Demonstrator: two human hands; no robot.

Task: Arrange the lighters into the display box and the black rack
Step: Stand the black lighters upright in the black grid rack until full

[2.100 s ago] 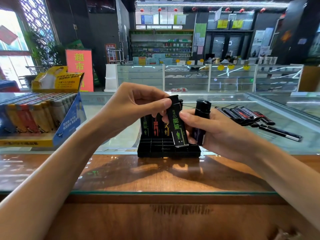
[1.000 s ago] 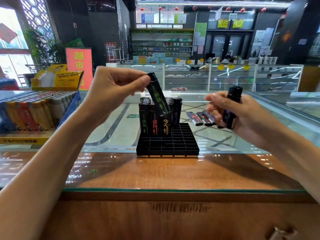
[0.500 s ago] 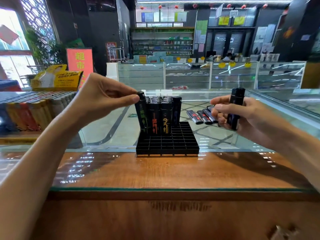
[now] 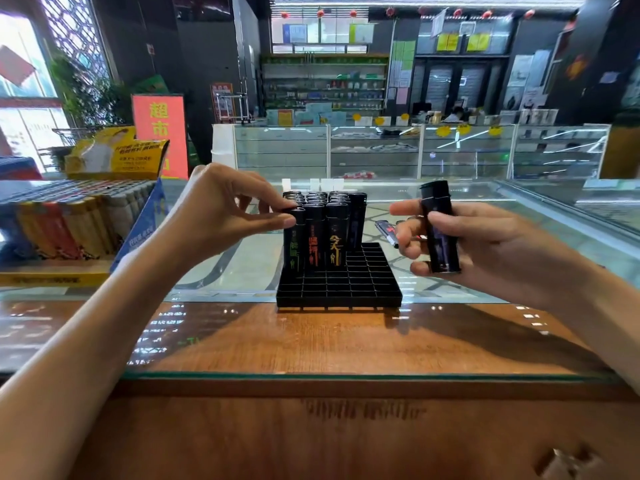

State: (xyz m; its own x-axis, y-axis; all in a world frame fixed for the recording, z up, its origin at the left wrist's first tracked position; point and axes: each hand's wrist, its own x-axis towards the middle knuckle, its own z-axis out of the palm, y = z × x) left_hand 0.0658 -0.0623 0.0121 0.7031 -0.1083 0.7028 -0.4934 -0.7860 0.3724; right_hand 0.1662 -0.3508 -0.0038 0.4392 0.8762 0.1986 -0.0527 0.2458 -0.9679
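The left hand (image 4: pixel 228 216) pinches the cap of the green-printed black plastic lighter (image 4: pixel 294 244) between thumb and forefinger. Its other fingers curl loosely, clear of the lighter. This lighter stands upright in the black plastic grid rack (image 4: pixel 346 285), directly under the left fingertips. We judge that the grip at the cap leaves the body free to slide down its cell and allows a final press to seat it level. The red-printed lighter (image 4: pixel 313 244) and the yellow-printed lighter (image 4: pixel 335 244) stand just beside it, on the side toward the right hand.

The right hand (image 4: pixel 491 247) closes fingers and thumb round a second black plastic lighter (image 4: pixel 440 233). We hold it upright, cap uppermost, above the glass-topped wooden worktop (image 4: pixel 311 344) and apart from the rack. We judge that this keeps the next piece ready and already oriented for insertion.

The rack rests on the worktop between the two hands. Its occupied cells lie on the far side and its empty cells lie on the side toward us. Filling in this order, in our judgement, keeps the fingers from knocking lighters that already stand.

Loose lighters (image 4: pixel 386 232) lie flat on the glass just beyond the right fingers, within easy reach. The blue-and-yellow cardboard display box (image 4: pixel 138 230) sits outside the left forearm, well apart from the rack, and holds rows of coloured lighters.
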